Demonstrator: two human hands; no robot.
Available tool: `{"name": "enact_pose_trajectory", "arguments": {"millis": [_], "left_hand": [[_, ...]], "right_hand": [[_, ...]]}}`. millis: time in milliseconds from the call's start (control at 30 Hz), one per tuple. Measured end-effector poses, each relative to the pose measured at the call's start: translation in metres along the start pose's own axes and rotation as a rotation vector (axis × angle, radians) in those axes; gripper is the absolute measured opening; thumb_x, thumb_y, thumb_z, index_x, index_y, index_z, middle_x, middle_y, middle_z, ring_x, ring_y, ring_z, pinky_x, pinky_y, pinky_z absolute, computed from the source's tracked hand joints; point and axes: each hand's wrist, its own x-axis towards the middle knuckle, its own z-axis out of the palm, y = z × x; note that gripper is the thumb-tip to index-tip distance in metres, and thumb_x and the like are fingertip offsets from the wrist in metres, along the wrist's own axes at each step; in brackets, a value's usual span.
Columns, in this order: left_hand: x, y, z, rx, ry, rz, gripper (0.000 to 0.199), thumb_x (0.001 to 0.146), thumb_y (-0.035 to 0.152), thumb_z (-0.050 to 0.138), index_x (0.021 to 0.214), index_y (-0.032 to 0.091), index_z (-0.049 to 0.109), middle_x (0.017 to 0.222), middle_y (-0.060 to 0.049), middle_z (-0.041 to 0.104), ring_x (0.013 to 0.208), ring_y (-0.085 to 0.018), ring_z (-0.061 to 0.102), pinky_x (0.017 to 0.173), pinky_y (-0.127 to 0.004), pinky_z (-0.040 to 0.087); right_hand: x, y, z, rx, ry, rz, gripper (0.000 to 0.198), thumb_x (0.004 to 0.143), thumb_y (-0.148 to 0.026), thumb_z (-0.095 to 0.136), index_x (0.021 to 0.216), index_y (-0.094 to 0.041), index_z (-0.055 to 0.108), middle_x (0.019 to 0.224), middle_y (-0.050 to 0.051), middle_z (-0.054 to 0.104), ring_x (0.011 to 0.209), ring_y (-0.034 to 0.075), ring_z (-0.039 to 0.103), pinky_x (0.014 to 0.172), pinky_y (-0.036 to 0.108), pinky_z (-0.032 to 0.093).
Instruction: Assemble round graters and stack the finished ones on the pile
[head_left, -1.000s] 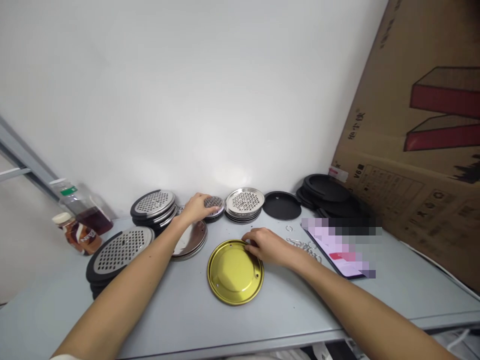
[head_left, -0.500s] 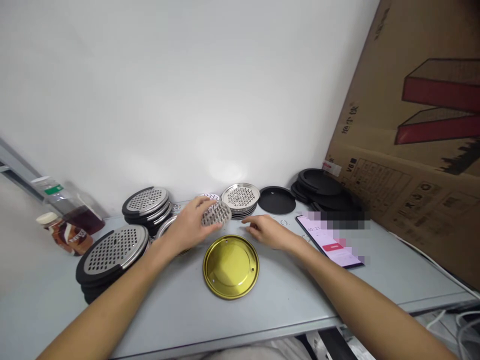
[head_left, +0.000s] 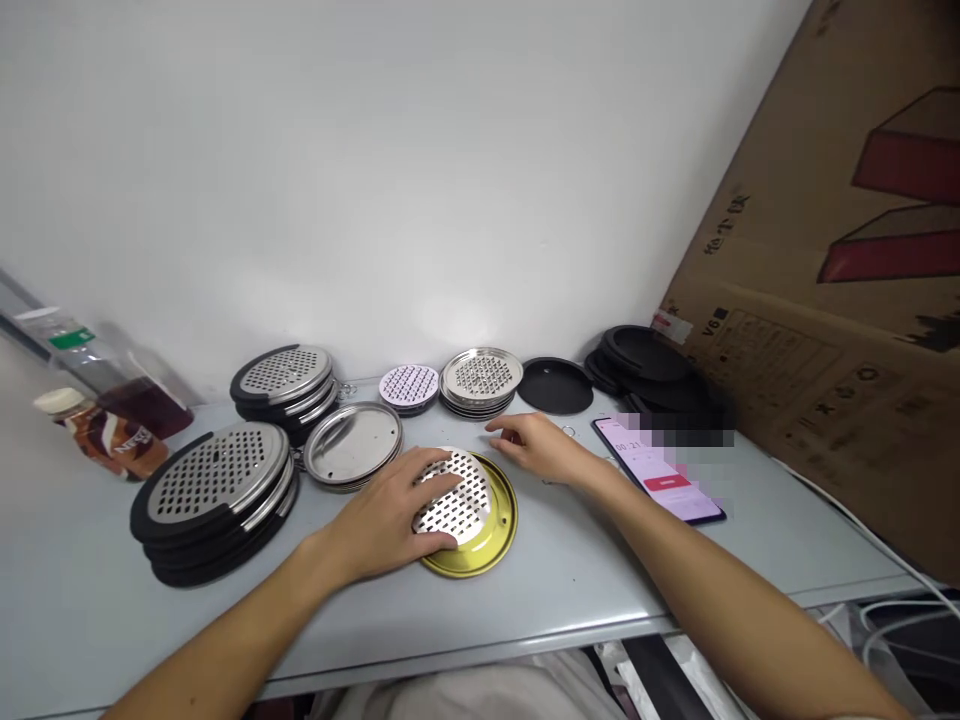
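Note:
My left hand [head_left: 386,515] is closed on a thin perforated metal disc [head_left: 465,497], gripped at its left edge with thumb and fingers. The disc is over a shiny gold round plate [head_left: 501,535] and covers much of it; I cannot tell whether they touch. My right hand [head_left: 536,445] is just beyond the plate's upper right, fingers loosely bent and apart, holding nothing. Behind my left hand, a stack of silver round plates [head_left: 352,445] lies on the table. Farther back are small perforated discs [head_left: 409,384] and a stack of plates topped by a perforated disc [head_left: 482,378].
Two stacks of black-rimmed perforated discs [head_left: 217,480] [head_left: 289,372] stand left. Bottles [head_left: 112,440] are beyond them. A black round tray [head_left: 555,386], black rings [head_left: 649,360], a phone [head_left: 660,480] and a large cardboard box [head_left: 810,380] are on the right.
My left hand has brought the perforated disc from near the back stacks toward me, over the gold plate. My right hand stays almost in place. The view has shifted slightly.

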Motion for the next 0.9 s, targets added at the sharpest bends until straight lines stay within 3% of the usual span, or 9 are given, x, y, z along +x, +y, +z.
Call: {"name": "enact_pose_trajectory", "arguments": {"millis": [267, 533, 633, 767, 900], "left_hand": [[0.002, -0.004, 0.015, -0.191, -0.058, -0.053, 0.055, 0.069, 0.030, 0.083, 0.121, 0.029, 0.065, 0.144, -0.008, 0.046, 0.133, -0.028, 0.044, 0.111, -0.043, 0.038], [0.001, -0.001, 0.013, -0.272, -0.111, -0.090, 0.055, 0.070, 0.038, 0.082, 0.122, 0.029, 0.066, 0.148, -0.007, 0.046, 0.137, -0.029, 0.041, 0.113, -0.045, 0.036], [0.001, -0.002, 0.010, -0.312, -0.123, -0.081, 0.048, 0.080, 0.038, 0.074, 0.126, 0.030, 0.063, 0.148, -0.006, 0.046, 0.138, -0.028, 0.041, 0.113, -0.045, 0.035], [0.004, -0.007, 0.006, -0.331, -0.044, -0.095, 0.035, 0.094, 0.029, 0.055, 0.129, 0.030, 0.060, 0.141, -0.004, 0.055, 0.130, -0.021, 0.050, 0.111, -0.039, 0.039], [0.004, -0.014, 0.003, -0.244, 0.092, -0.108, 0.030, 0.094, 0.021, 0.053, 0.121, 0.026, 0.065, 0.126, -0.004, 0.064, 0.118, -0.020, 0.058, 0.104, -0.037, 0.045]], "right_hand": [[-0.002, -0.003, 0.004, 0.033, -0.062, -0.022, 0.033, 0.092, -0.035, 0.054, 0.115, -0.017, 0.068, 0.085, 0.007, 0.074, 0.072, 0.017, 0.065, 0.066, 0.025, 0.044], [-0.002, -0.008, 0.007, 0.020, -0.109, -0.034, 0.031, 0.092, -0.033, 0.053, 0.114, -0.017, 0.068, 0.082, 0.005, 0.073, 0.070, 0.016, 0.063, 0.065, 0.025, 0.044], [-0.002, -0.009, 0.007, 0.011, -0.111, -0.034, 0.031, 0.092, -0.033, 0.053, 0.114, -0.017, 0.068, 0.084, 0.006, 0.073, 0.071, 0.017, 0.064, 0.066, 0.026, 0.044], [-0.003, -0.009, 0.008, -0.018, -0.104, -0.045, 0.031, 0.092, -0.032, 0.052, 0.115, -0.017, 0.068, 0.087, 0.007, 0.073, 0.074, 0.018, 0.064, 0.067, 0.026, 0.045], [-0.005, -0.012, 0.011, -0.077, -0.072, -0.068, 0.032, 0.092, -0.031, 0.052, 0.118, -0.017, 0.066, 0.095, 0.009, 0.072, 0.080, 0.020, 0.065, 0.072, 0.029, 0.047]]}}
